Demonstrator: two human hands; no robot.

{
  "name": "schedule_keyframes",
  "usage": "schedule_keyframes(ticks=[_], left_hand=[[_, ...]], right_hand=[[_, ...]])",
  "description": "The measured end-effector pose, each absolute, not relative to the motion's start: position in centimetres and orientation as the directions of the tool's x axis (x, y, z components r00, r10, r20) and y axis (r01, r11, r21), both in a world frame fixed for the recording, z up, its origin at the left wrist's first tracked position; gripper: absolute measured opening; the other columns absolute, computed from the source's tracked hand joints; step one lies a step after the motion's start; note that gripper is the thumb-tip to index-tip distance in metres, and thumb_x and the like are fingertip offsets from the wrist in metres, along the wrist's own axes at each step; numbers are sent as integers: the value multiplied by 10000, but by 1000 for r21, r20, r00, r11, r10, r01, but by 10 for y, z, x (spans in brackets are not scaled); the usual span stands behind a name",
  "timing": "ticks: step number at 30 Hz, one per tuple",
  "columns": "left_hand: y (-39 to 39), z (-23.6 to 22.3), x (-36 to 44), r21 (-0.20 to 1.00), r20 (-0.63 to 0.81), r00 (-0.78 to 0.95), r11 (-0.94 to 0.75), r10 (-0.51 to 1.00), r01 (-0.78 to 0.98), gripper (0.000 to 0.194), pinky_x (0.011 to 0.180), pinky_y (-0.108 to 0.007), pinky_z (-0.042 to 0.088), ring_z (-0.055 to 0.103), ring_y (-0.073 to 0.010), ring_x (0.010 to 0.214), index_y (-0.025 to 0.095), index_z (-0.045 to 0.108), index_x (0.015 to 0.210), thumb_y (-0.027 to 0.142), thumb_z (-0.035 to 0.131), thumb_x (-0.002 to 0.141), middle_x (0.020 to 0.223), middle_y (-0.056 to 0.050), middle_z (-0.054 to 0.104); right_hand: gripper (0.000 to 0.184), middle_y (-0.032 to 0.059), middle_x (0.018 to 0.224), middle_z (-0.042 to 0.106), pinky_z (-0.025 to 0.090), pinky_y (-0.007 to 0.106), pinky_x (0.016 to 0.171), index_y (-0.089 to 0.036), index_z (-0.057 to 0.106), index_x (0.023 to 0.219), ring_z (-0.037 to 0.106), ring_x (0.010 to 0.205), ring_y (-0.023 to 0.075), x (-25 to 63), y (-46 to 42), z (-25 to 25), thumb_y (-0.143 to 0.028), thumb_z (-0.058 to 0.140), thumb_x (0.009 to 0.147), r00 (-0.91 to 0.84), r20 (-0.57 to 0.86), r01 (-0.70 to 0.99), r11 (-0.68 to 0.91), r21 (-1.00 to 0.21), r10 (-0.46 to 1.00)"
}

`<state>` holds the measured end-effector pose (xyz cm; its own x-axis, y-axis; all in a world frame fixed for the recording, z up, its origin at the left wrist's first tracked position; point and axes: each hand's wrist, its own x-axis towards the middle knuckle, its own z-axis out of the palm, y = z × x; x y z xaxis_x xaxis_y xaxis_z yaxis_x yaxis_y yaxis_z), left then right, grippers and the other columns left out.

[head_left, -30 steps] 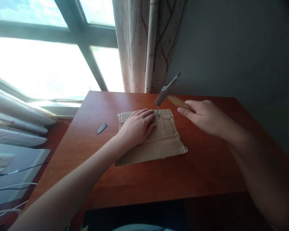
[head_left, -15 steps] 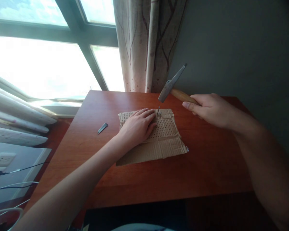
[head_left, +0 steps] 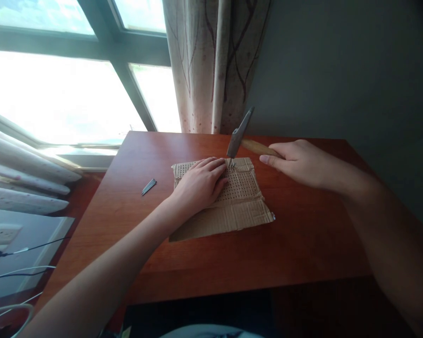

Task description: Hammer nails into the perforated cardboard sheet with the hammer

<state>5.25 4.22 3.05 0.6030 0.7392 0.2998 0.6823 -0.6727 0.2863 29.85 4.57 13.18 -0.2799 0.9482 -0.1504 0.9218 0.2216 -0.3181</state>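
Note:
My right hand (head_left: 298, 162) is wrapped round the wooden handle of a hammer (head_left: 236, 140). The hammer's head points down, its face at the top of a nail (head_left: 230, 163) standing in a holed board; whether they touch is hard to tell. Other nail ends show close by. My left hand (head_left: 202, 183) lies flat, fingers stretched out, on the board and its cardboard (head_left: 229, 218), the fingertips just left of the nail. The board's left part is partly hidden under this hand.
A small bundle of loose nails (head_left: 149, 187) lies on the reddish wooden table (head_left: 296, 244), left of the cardboard. Behind the table hang a patterned curtain (head_left: 197, 70) and a grey wall (head_left: 345, 70). A socket (head_left: 4, 234) with cables is at the lower left.
The hammer has come down and slightly left, from above the nail to its top. My right hand moved a little left with it. My left hand stays on the board.

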Motion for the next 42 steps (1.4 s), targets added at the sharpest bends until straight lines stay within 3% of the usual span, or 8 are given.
schedule_keyframes(ticks=[9, 15, 21, 27, 42], left_hand=[[41, 31, 53, 280, 309, 608, -681, 731, 677, 428, 1151, -477, 422, 538, -290, 1330, 125, 602, 1349, 338, 444, 1013, 1422, -126, 597], [42, 31, 53, 281, 299, 608, -677, 736, 680, 449, 1166, -464, 403, 519, -289, 1347, 102, 586, 1365, 343, 432, 1019, 1436, -144, 581], [42, 32, 53, 274, 297, 612, -679, 733, 681, 443, 1158, -467, 412, 528, -297, 1333, 92, 598, 1352, 331, 431, 1019, 1414, -138, 601], [41, 31, 52, 278, 297, 611, -678, 734, 680, 445, 1163, -467, 409, 532, -291, 1332, 91, 590, 1358, 334, 431, 1020, 1422, -142, 594], [41, 31, 52, 290, 312, 605, -680, 732, 673, 421, 1154, -466, 420, 533, -293, 1328, 104, 609, 1328, 327, 432, 1017, 1414, -131, 600]], right_hand=[[480, -12, 540, 475, 256, 322, 544, -218, 436, 622, 417, 521, 139, 295, 41, 134, -569, 492, 945, -294, -95, 908, 247, -338, 951], [413, -20, 530, 453, 260, 321, 562, -221, 438, 645, 421, 527, 141, 295, 39, 135, -485, 519, 952, -221, -24, 925, 201, -322, 975], [384, -16, 585, 522, 274, 310, 566, -217, 474, 671, 463, 555, 141, 293, 38, 118, -469, 503, 959, -295, -114, 908, 241, -342, 949], [418, -22, 544, 480, 270, 312, 550, -224, 410, 650, 420, 507, 133, 296, 36, 120, -492, 498, 959, -267, -20, 913, 246, -326, 963], [365, -12, 600, 521, 264, 298, 562, -222, 439, 678, 457, 549, 142, 290, 32, 102, -450, 484, 960, -272, -81, 917, 233, -324, 959]])
